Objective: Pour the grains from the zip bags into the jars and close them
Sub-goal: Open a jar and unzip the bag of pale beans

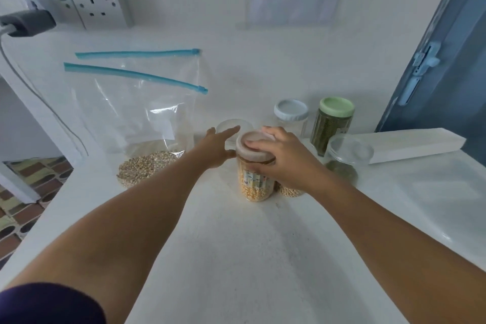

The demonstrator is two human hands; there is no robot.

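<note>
Fingers of my right hand (282, 156) curl over the lid (253, 146) of the yellow-grain jar (253, 179), closing it; my left hand (218, 148) lies spread against its left side. Left, the zip bag (136, 118) still holds pale grains, unpoured. Farther right, the green-lidded jar (332, 126) looks finished. White counter (236, 258), wall sockets (97, 2) beyond.

White counter (236, 258): zip bag (131, 118), jars (335, 123).
</note>
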